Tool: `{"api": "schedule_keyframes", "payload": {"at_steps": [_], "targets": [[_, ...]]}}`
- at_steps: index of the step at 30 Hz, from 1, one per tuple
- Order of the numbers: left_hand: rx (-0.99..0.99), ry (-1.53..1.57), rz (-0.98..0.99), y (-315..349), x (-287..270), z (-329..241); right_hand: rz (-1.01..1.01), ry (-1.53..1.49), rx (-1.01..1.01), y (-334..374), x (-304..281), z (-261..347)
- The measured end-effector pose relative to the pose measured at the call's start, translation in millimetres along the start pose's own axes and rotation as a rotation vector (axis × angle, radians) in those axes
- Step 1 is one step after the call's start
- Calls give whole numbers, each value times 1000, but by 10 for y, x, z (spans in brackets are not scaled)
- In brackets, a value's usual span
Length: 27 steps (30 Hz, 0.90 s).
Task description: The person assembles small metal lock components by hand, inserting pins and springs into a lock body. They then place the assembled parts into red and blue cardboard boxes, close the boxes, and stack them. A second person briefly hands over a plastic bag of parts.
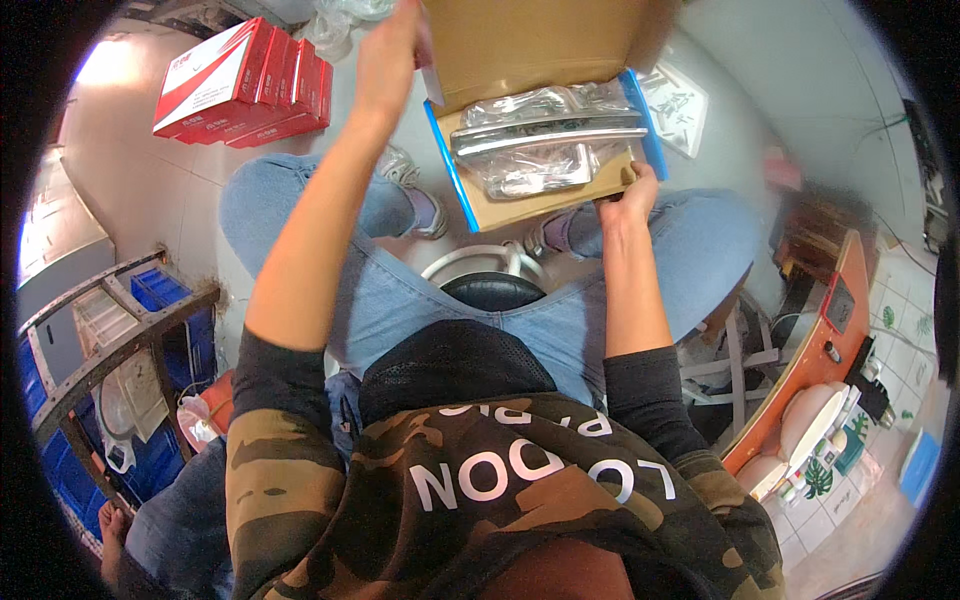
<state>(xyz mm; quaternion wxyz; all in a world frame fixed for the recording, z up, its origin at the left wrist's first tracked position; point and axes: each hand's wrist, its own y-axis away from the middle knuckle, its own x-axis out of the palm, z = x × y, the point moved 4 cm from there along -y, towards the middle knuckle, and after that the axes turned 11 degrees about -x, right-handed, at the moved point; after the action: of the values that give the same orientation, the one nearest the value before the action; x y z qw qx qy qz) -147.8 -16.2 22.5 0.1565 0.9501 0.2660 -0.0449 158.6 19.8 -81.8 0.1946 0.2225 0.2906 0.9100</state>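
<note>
An open cardboard box (505, 213) with blue edges is tilted in front of me, above my knees. Long curved shiny metal pieces (550, 138), wrapped in clear plastic bags (485, 112), lie inside it. The box's raised lid (545, 40) stands at the far side and runs out of the picture. At the lid's left edge, my left hand (398, 45) is closed on the cardboard, with its fingertips partly hidden. My right hand (633, 198) grips the near right corner, thumb over the rim and the other fingers underneath.
Several red and white boxes (245, 85) stand at the far left. Beyond the box's right side is a white tray (677, 108) of small parts. An orange-topped table (800, 370) is at the right, a metal frame with blue bins (160, 288) at the left. Another person's hand (112, 522) shows lower left.
</note>
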Motion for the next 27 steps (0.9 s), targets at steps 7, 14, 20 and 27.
{"api": "schedule_keyframes", "payload": {"at_steps": [7, 14, 20, 27], "targets": [[-493, 100, -204, -590, -84, 890, -82, 42, -12, -138, 174, -256], [-263, -19, -387, -437, 59, 1759, -115, 85, -24, -759, 406, -880], [-498, 2, -561, -856, -172, 2320, 3, 88, -74, -1221, 633, -1591], [-550, -56, -525, -1407, -426, 2942, 65, 324, 271, -1497, 642, -2157]]}}
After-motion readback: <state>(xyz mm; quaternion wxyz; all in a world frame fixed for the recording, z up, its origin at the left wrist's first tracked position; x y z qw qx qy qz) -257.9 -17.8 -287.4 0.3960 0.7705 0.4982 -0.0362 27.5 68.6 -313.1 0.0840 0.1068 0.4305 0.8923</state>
